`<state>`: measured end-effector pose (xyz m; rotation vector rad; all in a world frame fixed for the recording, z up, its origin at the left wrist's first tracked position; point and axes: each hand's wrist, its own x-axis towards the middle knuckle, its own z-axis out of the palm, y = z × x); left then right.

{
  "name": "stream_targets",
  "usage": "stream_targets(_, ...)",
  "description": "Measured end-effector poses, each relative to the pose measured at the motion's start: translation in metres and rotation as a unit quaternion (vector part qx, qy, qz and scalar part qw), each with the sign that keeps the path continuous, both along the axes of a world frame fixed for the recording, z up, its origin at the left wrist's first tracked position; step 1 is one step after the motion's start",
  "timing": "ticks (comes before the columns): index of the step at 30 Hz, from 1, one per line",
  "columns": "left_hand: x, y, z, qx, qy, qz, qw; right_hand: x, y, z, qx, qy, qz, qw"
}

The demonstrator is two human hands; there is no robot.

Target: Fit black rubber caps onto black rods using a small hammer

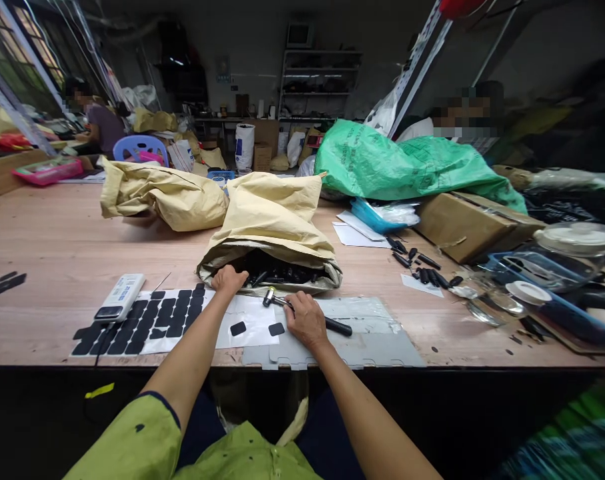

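Note:
My left hand (228,279) reaches into the open mouth of a tan paper sack (270,223) full of small black parts (277,273); its fingers are curled inside and hidden. My right hand (305,318) lies over the handle of a small hammer (306,312) with a black grip, fingers closed on it, resting on a grey mat (362,333). Between my hands lies a white sheet (255,323) with two loose black pads. Left of it sits a sheet of several black pads (147,320) in rows.
A white device with a cable (120,297) rests on the pad sheet. Loose black parts (422,267), a cardboard box (467,223), green sack (407,163) and plastic trays (547,273) crowd the right. Another tan sack (157,193) lies behind. Two people sit at the far side.

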<state>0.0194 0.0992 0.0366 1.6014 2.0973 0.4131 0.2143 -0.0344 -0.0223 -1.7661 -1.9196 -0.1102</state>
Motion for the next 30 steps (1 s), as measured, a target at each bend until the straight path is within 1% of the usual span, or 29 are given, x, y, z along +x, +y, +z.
stream_targets(2, -0.005, -0.001, 0.003, -0.021, 0.002, 0.006, 1.0, 0.0, 0.0, 0.0, -0.001, 0.002, -0.001, 1.0)
stream_targets(3, -0.009, -0.005, 0.005, -0.017, -0.009, 0.002, 1.0, 0.0, 0.0, 0.0, -0.001, 0.004, -0.001, 1.0)
stream_targets(5, -0.019, -0.017, 0.008, 0.038, -0.074, -0.029, 0.996, 0.0, 0.0, 0.0, 0.0, 0.008, 0.002, 1.0)
stream_targets(6, -0.025, -0.026, 0.009, 0.072, -0.114, -0.052, 0.99, 0.0, 0.0, 0.0, 0.001, 0.01, 0.004, 1.0)
stream_targets(7, -0.031, -0.036, 0.009, 0.097, -0.152, -0.086, 0.98, 0.0, -0.001, 0.0, 0.002, 0.012, 0.005, 1.0)
stream_targets(8, -0.035, -0.048, 0.008, 0.106, -0.186, -0.131, 0.968, 0.0, -0.001, 0.0, 0.002, 0.013, 0.004, 1.0)
stream_targets(10, -0.042, -0.073, 0.004, 0.079, -0.225, -0.232, 0.943, 0.0, -0.001, 0.001, 0.001, 0.01, 0.002, 1.0)
stream_targets(11, -0.044, -0.084, 0.0, 0.06, -0.229, -0.276, 0.932, 0.0, -0.001, 0.001, 0.0, 0.007, 0.0, 1.0)
stream_targets(13, -0.045, -0.103, -0.009, 0.053, -0.208, -0.328, 0.92, 0.0, -0.001, 0.0, -0.001, 0.003, -0.002, 1.0)
stream_targets(16, -0.042, -0.117, -0.024, 0.11, -0.147, -0.347, 0.92, 0.0, -0.001, 0.0, 0.001, 0.001, -0.003, 1.0)
stream_targets(20, -0.039, -0.118, -0.037, 0.155, -0.095, -0.353, 0.918, 0.0, -0.001, -0.002, 0.006, 0.001, -0.002, 1.0)
stream_targets(23, -0.039, -0.116, -0.041, 0.16, -0.09, -0.354, 0.917, 0.001, 0.0, -0.004, 0.003, 0.003, 0.001, 1.0)
stream_targets(26, -0.04, -0.116, -0.041, 0.152, -0.1, -0.348, 0.92, 0.004, 0.0, -0.003, -0.005, 0.007, 0.008, 1.0)
stream_targets(30, -0.04, -0.117, -0.039, 0.139, -0.106, -0.339, 0.924, 0.004, -0.007, 0.005, 0.002, 0.018, 0.044, 0.999)
